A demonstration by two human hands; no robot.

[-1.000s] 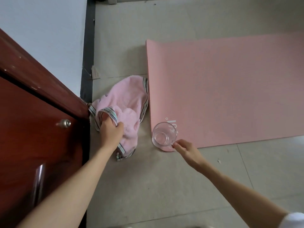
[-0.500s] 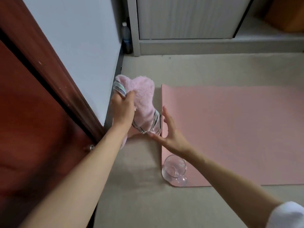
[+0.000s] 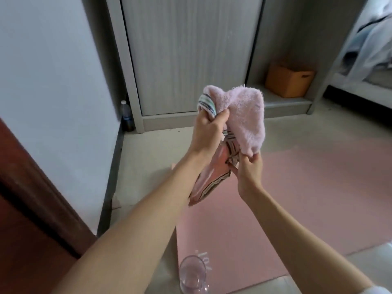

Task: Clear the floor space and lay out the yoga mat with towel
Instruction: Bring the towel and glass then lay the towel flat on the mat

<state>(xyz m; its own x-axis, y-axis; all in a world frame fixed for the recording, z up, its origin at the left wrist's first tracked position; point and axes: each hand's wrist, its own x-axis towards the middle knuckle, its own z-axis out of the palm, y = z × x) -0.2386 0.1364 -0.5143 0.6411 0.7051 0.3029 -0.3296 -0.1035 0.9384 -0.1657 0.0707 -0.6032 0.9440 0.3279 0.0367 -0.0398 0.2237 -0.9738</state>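
The pink towel (image 3: 246,115) is off the floor, bunched in the air above the near end of the pink yoga mat (image 3: 307,187), which lies unrolled on the floor. The left hand (image 3: 209,132) has its grip closed around the striped hem at the top of the bundle; the right hand (image 3: 249,174) pinches a lower striped edge. The towel looks light, soft and limp, so it should sag and fold wherever it is unsupported; taking two corners of one hem and pulling them apart would likely open it flat. A clear glass cup (image 3: 192,276) sits at the mat's near corner, fragile and easily tipped by a trailing edge.
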